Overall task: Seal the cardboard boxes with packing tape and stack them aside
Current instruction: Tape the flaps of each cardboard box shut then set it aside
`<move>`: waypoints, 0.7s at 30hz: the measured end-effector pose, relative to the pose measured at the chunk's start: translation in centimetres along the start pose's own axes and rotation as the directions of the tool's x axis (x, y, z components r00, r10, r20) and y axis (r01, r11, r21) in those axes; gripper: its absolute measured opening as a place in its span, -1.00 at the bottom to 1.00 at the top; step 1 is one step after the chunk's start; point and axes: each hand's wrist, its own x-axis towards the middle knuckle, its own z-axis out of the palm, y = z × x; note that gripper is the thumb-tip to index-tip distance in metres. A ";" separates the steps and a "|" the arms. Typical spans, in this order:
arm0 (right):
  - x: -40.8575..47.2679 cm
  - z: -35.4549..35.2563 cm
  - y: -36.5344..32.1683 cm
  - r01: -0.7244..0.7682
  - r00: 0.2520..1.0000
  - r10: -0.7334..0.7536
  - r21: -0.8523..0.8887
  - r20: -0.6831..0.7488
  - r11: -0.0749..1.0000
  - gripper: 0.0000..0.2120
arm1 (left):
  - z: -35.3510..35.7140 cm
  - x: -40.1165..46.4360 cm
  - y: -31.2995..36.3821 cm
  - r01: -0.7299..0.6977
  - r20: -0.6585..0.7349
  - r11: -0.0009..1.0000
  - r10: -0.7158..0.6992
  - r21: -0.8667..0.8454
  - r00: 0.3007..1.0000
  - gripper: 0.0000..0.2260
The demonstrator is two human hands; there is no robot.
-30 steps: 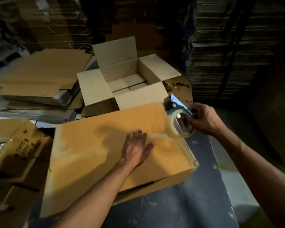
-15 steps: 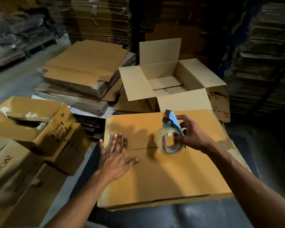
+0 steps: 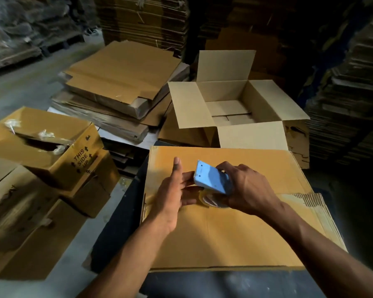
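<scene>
Head view: your right hand (image 3: 244, 188) is clenched round the blue tape dispenser (image 3: 211, 177), fingers curled over its frame, with the clear roll of packing tape (image 3: 212, 201) showing just beneath. Your left hand (image 3: 174, 190) is raised beside the dispenser, thumb upright, fingers extended toward its front end and apparently touching it; whether they pinch the tape end cannot be told. Both hands are above the flattened cardboard stack (image 3: 224, 229) lying on the dark bench (image 3: 121, 222).

Against half a second ago: your left hand was spread flat on the cardboard well left of the dispenser; it has lifted and closed in on the tool. The dispenser has tilted so its blue plate faces up, and the roll, then fully visible, is mostly covered.

An open box (image 3: 230, 104), flaps spread, stands beyond the stack. A box marked "THIS SIDE UP" (image 3: 52, 143) sits to the left on other cartons. The roll's lower edge is blurred, and your left fingertips are hidden behind the dispenser.
</scene>
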 end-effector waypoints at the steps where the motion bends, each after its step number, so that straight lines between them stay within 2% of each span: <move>1: 0.1 0.2 -0.4 0.042 0.999 -0.044 -0.080 -0.025 0.996 -0.31 | -0.2 -0.3 0.1 0.009 -0.006 1.000 -0.009 -0.021 1.000 -0.45; 3: 0.5 0.5 -1.0 0.099 0.993 -0.110 -0.173 -0.053 0.980 -0.33 | -0.7 -0.7 -0.2 0.016 -0.023 0.999 -0.017 -0.050 1.000 -0.49; 5: 1.1 0.5 -1.5 0.145 0.987 -0.155 -0.177 -0.049 0.974 -0.34 | -1.4 -1.0 -0.5 0.032 -0.037 0.990 -0.038 -0.134 0.999 -0.53; 9: 2.4 0.0 -2.7 0.206 0.978 -0.207 0.056 0.001 0.977 -0.34 | -3.1 -1.3 -0.2 0.150 -0.028 0.908 -0.174 -0.392 0.984 -0.55; 13: 3.8 -0.6 -4.6 0.255 0.963 -0.270 0.248 0.027 0.935 -0.34 | -4.4 -0.5 -0.5 0.181 -0.098 0.820 -0.276 -0.543 0.956 -0.75; 15: 4.7 -0.9 -5.6 0.268 0.959 -0.284 0.277 0.020 0.923 -0.36 | -5.0 0.3 -0.7 0.139 -0.185 0.842 -0.270 -0.521 0.945 -0.86; 18: 5.6 -1.1 -6.4 0.322 0.939 -0.341 0.216 0.053 0.922 -0.33 | -6.9 1.8 -1.3 0.029 -0.413 0.948 -0.166 -0.317 0.896 -0.90; 21: 5.9 -1.3 -5.6 0.353 0.923 -0.365 0.110 0.119 0.929 -0.32 | -10.0 2.9 -2.7 -0.011 -0.515 0.963 -0.134 -0.269 0.847 -0.83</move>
